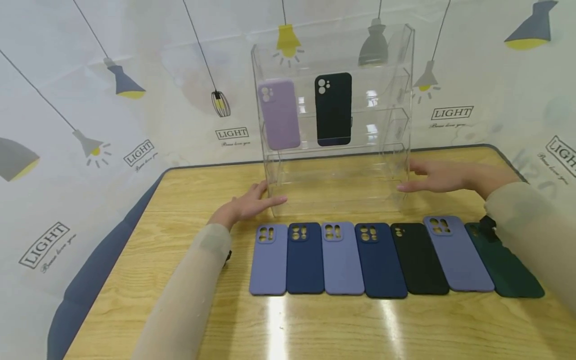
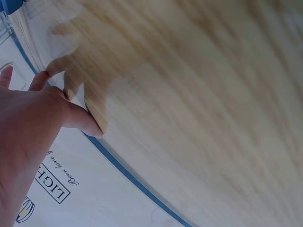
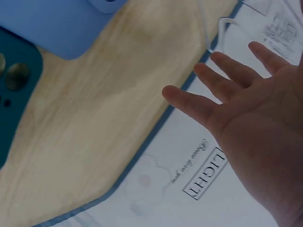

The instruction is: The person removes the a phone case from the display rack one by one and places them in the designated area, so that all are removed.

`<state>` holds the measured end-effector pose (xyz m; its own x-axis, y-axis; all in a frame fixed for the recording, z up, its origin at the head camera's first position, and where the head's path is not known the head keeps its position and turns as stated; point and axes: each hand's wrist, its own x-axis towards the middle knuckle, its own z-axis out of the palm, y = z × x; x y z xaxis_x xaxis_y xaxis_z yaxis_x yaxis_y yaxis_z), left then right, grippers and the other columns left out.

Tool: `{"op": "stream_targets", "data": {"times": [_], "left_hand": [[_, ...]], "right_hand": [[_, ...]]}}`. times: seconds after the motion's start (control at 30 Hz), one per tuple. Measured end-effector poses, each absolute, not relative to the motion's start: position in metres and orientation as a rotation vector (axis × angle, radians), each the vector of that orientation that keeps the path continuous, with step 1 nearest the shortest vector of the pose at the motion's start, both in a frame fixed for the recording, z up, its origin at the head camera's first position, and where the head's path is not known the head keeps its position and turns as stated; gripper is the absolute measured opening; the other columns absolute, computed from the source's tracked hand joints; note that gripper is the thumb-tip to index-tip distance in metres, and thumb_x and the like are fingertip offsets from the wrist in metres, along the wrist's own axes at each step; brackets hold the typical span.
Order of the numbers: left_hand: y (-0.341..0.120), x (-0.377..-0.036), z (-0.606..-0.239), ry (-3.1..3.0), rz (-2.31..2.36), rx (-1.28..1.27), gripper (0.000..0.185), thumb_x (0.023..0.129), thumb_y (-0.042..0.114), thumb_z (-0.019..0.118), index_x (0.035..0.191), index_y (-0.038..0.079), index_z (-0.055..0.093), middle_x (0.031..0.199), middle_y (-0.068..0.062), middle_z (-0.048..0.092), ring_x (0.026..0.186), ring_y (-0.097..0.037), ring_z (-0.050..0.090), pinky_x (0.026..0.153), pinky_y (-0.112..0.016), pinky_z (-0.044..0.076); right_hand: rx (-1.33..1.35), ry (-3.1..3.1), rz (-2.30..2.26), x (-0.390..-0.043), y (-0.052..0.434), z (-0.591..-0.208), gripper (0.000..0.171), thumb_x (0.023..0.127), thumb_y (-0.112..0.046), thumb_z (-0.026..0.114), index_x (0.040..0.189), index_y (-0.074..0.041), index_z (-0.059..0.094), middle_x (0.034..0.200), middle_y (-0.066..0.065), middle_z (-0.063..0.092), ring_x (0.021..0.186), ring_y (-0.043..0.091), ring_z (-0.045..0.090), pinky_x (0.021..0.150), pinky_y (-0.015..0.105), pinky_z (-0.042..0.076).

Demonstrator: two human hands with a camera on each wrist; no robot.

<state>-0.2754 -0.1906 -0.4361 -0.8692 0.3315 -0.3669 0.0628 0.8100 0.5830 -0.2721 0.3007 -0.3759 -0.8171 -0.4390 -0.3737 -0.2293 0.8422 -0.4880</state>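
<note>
Rack [image 1: 307, 125], clear and tiered, stands between left fingers [image 1: 275, 201] and right fingers [image 1: 410, 187].

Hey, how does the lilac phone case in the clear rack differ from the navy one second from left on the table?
The lilac phone case stands propped up in the clear acrylic rack, while the navy phone case lies flat on the table. The lilac case is pale; the navy case is dark. Both have camera cutouts at the upper left.
</note>
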Motion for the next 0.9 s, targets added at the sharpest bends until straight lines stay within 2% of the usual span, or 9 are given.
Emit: {"op": "stream_targets", "data": {"times": [0.1, 0.3, 0.43, 0.53, 0.7, 0.9], "left_hand": [[-0.191, -0.275, -0.435, 2.538, 0.797, 0.291, 0.116, 0.087, 0.094, 0.045, 0.173, 0.029, 0.003, 0.182, -0.012, 0.001, 0.169, -0.035, -0.002, 0.125, -0.080, -0.012], [-0.191, -0.276, -0.439, 2.542, 0.796, 0.295, 0.116, 0.088, 0.094, 0.045, 0.173, 0.029, 0.003, 0.182, -0.012, 0.002, 0.169, -0.035, -0.001, 0.125, -0.079, -0.011], [-0.191, -0.277, -0.440, 2.543, 0.799, 0.301, 0.114, 0.089, 0.092, 0.045, 0.173, 0.029, 0.003, 0.182, -0.012, 0.002, 0.169, -0.035, -0.001, 0.125, -0.079, -0.012], [-0.190, -0.277, -0.440, 2.550, 0.806, 0.305, 0.111, 0.089, 0.092, 0.046, 0.173, 0.033, 0.004, 0.182, -0.011, 0.004, 0.169, -0.036, 0.001, 0.125, -0.080, -0.011], [-0.191, -0.277, -0.440, 2.563, 0.802, 0.306, 0.109, 0.087, 0.095, 0.046, 0.172, 0.039, 0.007, 0.182, -0.010, 0.007, 0.169, -0.036, 0.004, 0.125, -0.080, -0.008], [-0.189, -0.278, -0.442, 2.545, 0.826, 0.318, 0.111, 0.087, 0.094, 0.046, 0.173, 0.036, 0.007, 0.181, -0.012, 0.007, 0.168, -0.038, 0.004, 0.125, -0.080, -0.008]], "right_hand": [[-0.470, 2.509, -0.623, -0.274, 0.300, -0.383, 0.100, 0.105, -0.061, 0.056, 0.171, -0.002, 0.010, 0.176, 0.032, 0.009, 0.159, 0.060, 0.010, 0.121, 0.081, 0.021], [-0.401, 2.448, -0.670, -0.278, 0.299, -0.396, 0.094, 0.105, -0.066, 0.052, 0.174, -0.022, 0.007, 0.178, 0.028, 0.002, 0.158, 0.063, 0.006, 0.117, 0.086, 0.020], [-0.397, 2.447, -0.692, -0.280, 0.299, -0.400, 0.091, 0.104, -0.065, 0.054, 0.174, -0.025, 0.011, 0.177, 0.029, 0.004, 0.157, 0.064, 0.008, 0.116, 0.087, 0.021], [-0.396, 2.430, -0.735, -0.280, 0.300, -0.403, 0.091, 0.104, -0.063, 0.057, 0.174, -0.027, 0.010, 0.177, 0.029, 0.004, 0.158, 0.062, 0.008, 0.118, 0.085, 0.020], [-0.374, 2.401, -0.761, -0.279, 0.300, -0.407, 0.096, 0.103, -0.063, 0.059, 0.174, -0.026, 0.006, 0.177, 0.030, 0.004, 0.159, 0.061, 0.010, 0.121, 0.082, 0.022], [-0.309, 2.412, -0.741, -0.277, 0.303, -0.407, 0.108, 0.100, -0.068, 0.060, 0.172, -0.006, 0.008, 0.175, 0.033, 0.007, 0.158, 0.062, 0.013, 0.122, 0.080, 0.023]]}}
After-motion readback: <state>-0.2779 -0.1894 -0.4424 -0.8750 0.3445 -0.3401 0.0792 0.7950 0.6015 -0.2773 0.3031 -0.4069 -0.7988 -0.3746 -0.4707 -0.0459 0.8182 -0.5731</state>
